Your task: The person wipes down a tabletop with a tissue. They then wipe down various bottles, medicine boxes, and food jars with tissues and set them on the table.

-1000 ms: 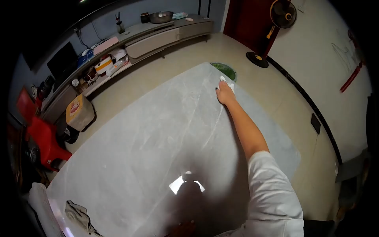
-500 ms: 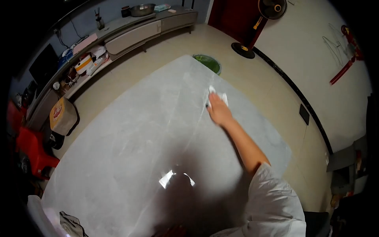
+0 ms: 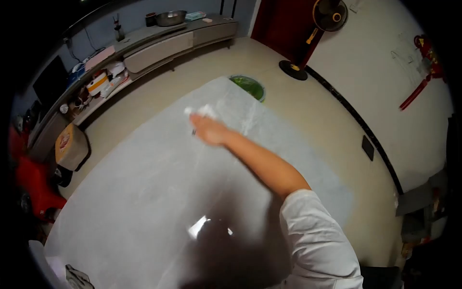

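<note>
My right hand (image 3: 210, 130) reaches far across the grey marbled table (image 3: 125, 192), palm down. Beneath its fingers is a crumpled white tissue (image 3: 207, 111), pressed against the tabletop near the far end. The tissue's edges poke out past my fingertips; motion blurs both a little. My left hand is outside the view. Bright reflections and a dark shadow lie on the glossy surface closer to me.
Just beyond the table's far corner stands a bin with a green liner (image 3: 250, 87). A floor fan (image 3: 293, 70) is behind it. Along the left wall runs a low cabinet (image 3: 159, 50). A red stool (image 3: 41, 188) stands left, and a grey cloth (image 3: 78, 278) lies at lower left.
My right hand has swept left across the far part of the table, the tissue under it. The view has shifted slightly.
</note>
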